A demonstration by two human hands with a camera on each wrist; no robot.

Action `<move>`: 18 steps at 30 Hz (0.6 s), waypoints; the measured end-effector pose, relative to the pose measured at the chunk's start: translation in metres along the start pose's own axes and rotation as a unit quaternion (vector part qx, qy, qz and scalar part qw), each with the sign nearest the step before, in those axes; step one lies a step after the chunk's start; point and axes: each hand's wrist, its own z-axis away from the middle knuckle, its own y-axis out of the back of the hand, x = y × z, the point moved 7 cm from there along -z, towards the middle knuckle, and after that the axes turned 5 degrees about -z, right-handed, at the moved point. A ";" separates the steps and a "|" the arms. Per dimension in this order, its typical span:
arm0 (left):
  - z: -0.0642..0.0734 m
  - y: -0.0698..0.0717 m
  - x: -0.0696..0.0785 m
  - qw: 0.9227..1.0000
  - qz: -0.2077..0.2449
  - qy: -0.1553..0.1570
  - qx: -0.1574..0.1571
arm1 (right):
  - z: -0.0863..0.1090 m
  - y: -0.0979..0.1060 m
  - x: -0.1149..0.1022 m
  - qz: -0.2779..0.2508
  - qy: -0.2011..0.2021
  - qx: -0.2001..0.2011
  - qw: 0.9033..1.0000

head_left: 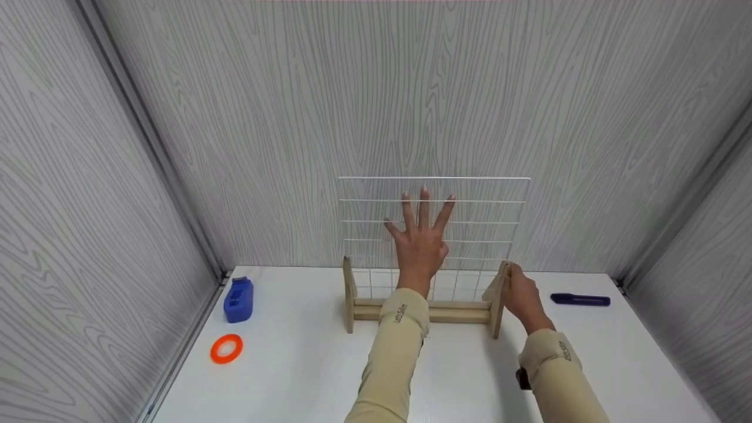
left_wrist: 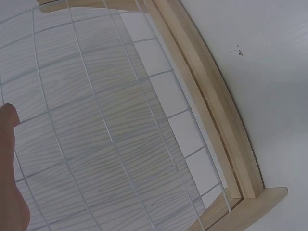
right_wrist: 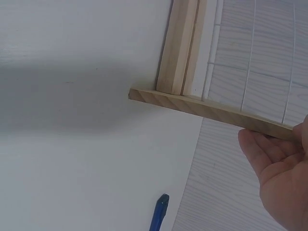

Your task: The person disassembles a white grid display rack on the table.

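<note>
A white wire grid (head_left: 482, 222) stands upright in a wooden stand (head_left: 458, 315) with two side pieces and crossbars. My left hand (head_left: 420, 249) lies against the front of the grid with its fingers spread. Only part of that hand shows at the edge of the left wrist view. At the stand's right side piece (right_wrist: 226, 115), my right hand (right_wrist: 284, 178) grips the upper end, with fingers on its outer face. The right thumb is mostly out of sight.
On the left of the white table (head_left: 294, 376) are a blue tape dispenser (head_left: 238, 301) and an orange ring (head_left: 226, 349). A dark blue cutter-like tool (head_left: 580, 299) lies to the right. Wood-patterned grey panels (head_left: 294, 117) enclose the back and sides.
</note>
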 end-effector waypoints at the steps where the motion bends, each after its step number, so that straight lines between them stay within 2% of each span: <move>1: -0.001 0.000 -0.001 1.000 0.001 0.001 -0.004 | 0.000 0.001 0.000 0.001 0.000 0.001 1.000; 6: -0.004 0.003 -0.003 1.000 0.006 0.000 -0.012 | -0.001 0.001 0.001 0.002 -0.002 -0.002 1.000; 13: -0.007 0.007 -0.006 1.000 -0.007 -0.005 -0.004 | -0.001 0.000 0.001 0.000 -0.002 -0.001 1.000; 18: -0.011 0.009 -0.006 1.000 -0.003 -0.006 -0.019 | -0.003 0.001 0.002 0.002 0.001 0.005 1.000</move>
